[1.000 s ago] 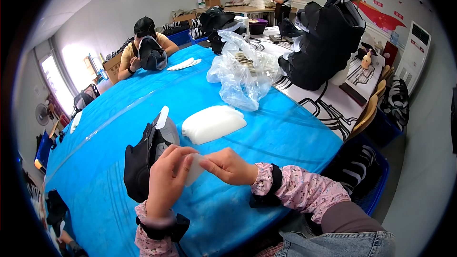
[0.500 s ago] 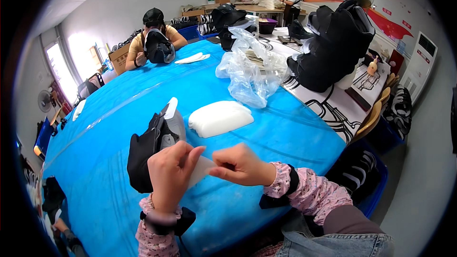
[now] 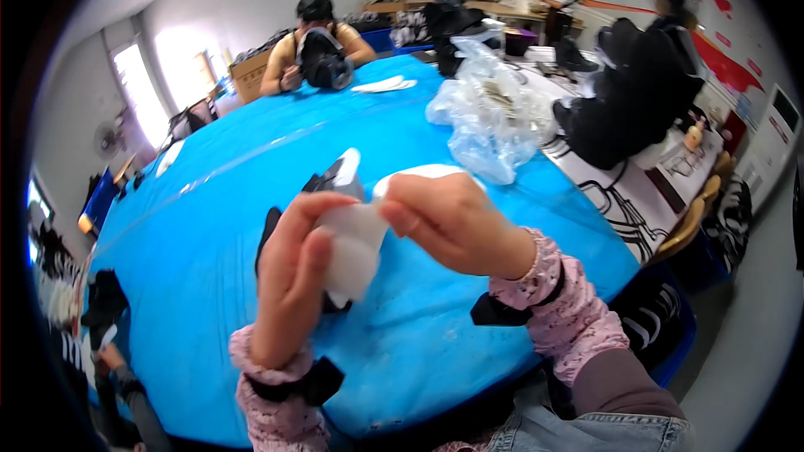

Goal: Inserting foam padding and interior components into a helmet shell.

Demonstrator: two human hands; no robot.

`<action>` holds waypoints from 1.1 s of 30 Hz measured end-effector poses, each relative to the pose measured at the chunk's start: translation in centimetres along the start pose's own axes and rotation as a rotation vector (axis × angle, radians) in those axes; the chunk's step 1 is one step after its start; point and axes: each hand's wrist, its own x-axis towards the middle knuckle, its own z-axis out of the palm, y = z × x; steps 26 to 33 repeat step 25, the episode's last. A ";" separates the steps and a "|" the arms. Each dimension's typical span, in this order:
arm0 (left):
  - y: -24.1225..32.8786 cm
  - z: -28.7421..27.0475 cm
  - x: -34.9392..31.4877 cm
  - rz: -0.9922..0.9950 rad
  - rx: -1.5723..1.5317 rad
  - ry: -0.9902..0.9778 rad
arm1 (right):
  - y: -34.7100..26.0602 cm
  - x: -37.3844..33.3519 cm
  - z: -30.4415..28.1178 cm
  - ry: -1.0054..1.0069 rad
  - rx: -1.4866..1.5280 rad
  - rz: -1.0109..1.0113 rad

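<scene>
Between my two hands is a thin, soft white sheet (image 3: 356,259), lifted above the table and slightly bent. My left hand (image 3: 293,272) grips its left side, with the thumb in front. At the upper right corner my right hand (image 3: 456,222) pinches it with thumb and forefinger. Behind my left hand lies a black and grey fabric piece (image 3: 342,174) with a white edge, mostly hidden. A white stack of pads (image 3: 431,171) shows just past my right hand, which covers most of it.
A blue sheet covers the table (image 3: 226,226). A clear plastic bag (image 3: 486,117) lies beyond my hands, and black padded items (image 3: 628,100) pile up on the right. Across the table a person (image 3: 318,46) handles a black piece. Another person's hand (image 3: 110,357) is at lower left.
Both hands have risen and come closer to me with the white sheet, now seen more broadly. The view has shifted, so the room appears further right and lower in part.
</scene>
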 end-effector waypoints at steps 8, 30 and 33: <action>-2.5 0.6 -0.1 -0.016 -0.003 0.180 | -1.0 -0.1 1.3 -0.135 0.042 0.033; -1.0 0.3 0.0 -0.062 0.071 0.122 | -1.0 -0.3 0.9 -0.163 0.188 0.030; -1.0 0.3 0.0 -0.062 0.071 0.122 | -1.0 -0.3 0.9 -0.163 0.188 0.030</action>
